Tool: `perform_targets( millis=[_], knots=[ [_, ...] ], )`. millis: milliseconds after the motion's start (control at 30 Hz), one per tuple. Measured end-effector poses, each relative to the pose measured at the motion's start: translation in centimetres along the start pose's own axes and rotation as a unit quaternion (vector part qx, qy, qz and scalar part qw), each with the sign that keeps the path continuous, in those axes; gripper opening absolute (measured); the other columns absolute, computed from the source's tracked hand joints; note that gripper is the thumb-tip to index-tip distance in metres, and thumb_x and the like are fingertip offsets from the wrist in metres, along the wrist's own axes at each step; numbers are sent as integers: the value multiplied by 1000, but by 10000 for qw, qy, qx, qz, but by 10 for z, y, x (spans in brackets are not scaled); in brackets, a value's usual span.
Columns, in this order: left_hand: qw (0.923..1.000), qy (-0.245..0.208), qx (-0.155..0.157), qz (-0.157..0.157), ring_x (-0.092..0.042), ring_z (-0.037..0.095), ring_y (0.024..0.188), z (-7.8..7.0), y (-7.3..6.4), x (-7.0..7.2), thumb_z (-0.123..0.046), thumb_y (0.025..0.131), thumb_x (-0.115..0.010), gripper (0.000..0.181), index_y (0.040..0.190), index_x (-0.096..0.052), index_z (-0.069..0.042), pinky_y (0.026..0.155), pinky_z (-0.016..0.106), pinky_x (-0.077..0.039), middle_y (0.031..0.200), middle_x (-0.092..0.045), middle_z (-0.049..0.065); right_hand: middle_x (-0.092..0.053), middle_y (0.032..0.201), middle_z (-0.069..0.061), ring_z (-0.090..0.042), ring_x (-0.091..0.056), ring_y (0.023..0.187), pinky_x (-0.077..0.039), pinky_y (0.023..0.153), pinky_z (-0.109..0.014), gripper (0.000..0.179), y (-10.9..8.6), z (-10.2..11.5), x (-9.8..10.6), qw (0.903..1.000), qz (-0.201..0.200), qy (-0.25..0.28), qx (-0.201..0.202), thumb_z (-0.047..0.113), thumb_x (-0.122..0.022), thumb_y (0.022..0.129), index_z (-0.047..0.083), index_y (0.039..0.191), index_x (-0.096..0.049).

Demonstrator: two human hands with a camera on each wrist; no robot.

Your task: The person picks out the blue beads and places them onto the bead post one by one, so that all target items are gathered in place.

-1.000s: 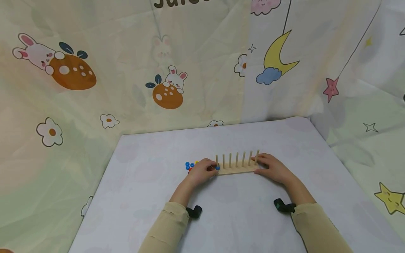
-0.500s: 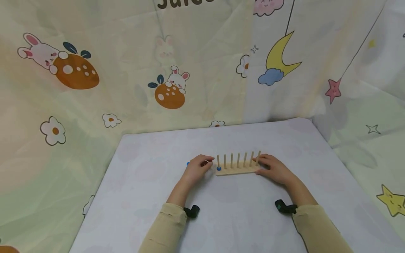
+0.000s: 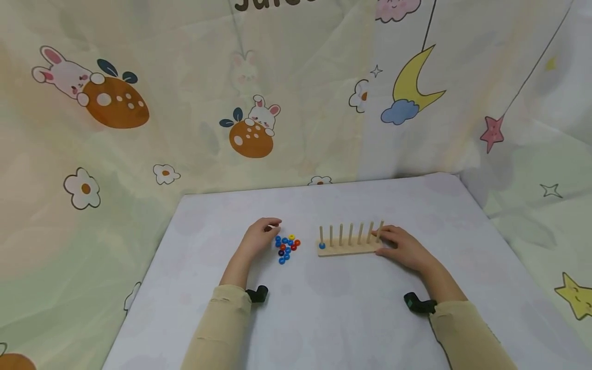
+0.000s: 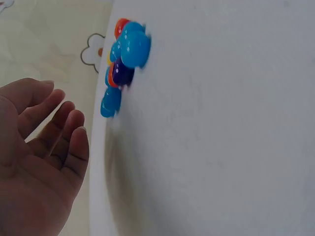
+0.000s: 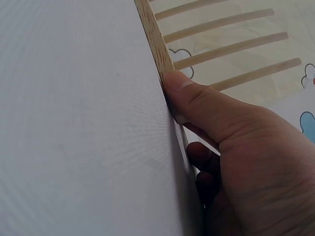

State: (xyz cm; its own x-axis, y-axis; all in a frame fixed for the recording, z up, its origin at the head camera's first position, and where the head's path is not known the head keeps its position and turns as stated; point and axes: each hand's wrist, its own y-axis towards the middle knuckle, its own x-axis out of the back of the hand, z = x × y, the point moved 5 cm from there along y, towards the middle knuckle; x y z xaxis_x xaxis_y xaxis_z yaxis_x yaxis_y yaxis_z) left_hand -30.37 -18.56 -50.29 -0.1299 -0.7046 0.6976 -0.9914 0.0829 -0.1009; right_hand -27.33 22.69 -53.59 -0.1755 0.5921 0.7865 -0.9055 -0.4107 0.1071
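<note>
A pale wooden peg board [image 3: 350, 250] with a row of upright pegs lies on the table. One blue bead [image 3: 322, 246] sits low on its leftmost peg. My right hand [image 3: 404, 248] grips the board's right end; in the right wrist view the thumb [image 5: 184, 93] presses along the front edge by the end peg. Left of the board is a loose cluster of blue, red, yellow and dark beads [image 3: 288, 250]. My left hand [image 3: 259, 237], holding nothing, hovers at the cluster's left side with loosely bent fingers. The left wrist view shows its palm beside the beads [image 4: 135, 49].
A white cloth covers the table [image 3: 342, 313]. Behind it hangs a printed fabric backdrop [image 3: 296, 128] with rabbits, flowers and a moon. Each wrist wears a black camera, the left one [image 3: 258, 294] and the right one [image 3: 420, 303].
My left hand has let go of the blue bead on the leftmost peg and moved left, past the bead cluster, which now shows fully. The right hand stays on the board's end.
</note>
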Motion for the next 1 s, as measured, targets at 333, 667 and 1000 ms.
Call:
perform_targets(
  millis=[333, 667, 1000],
  knots=[
    [9995, 214, 13, 253, -59, 23, 109, 14, 1, -2, -26, 98, -62, 34, 131, -63, -18, 97, 43, -51, 119, -65, 4, -52, 140, -14, -40, -42, 135, -33, 108, -61, 57, 0, -2, -1, 9999, 36, 22, -93, 40, -74, 87, 16, 137, -59],
    [9982, 400, -168, 417, -57, 22, 108, 23, 0, -4, -17, 97, -62, 31, 127, -66, -19, 102, 45, -47, 120, -64, 4, -51, 141, -13, -39, -40, 136, -33, 109, -61, 58, 1, -4, -2, 9999, 28, 39, -166, 41, -74, 87, 18, 138, -59],
    [9964, 453, -513, 510, -55, 20, 99, 24, 2, -6, -11, 94, -64, 33, 126, -67, -16, 95, 42, -48, 113, -63, 4, -48, 144, -12, -39, -37, 139, -31, 110, -62, 60, 1, -7, -4, 9991, 124, 63, -397, 46, -71, 88, 20, 140, -56]
  ],
)
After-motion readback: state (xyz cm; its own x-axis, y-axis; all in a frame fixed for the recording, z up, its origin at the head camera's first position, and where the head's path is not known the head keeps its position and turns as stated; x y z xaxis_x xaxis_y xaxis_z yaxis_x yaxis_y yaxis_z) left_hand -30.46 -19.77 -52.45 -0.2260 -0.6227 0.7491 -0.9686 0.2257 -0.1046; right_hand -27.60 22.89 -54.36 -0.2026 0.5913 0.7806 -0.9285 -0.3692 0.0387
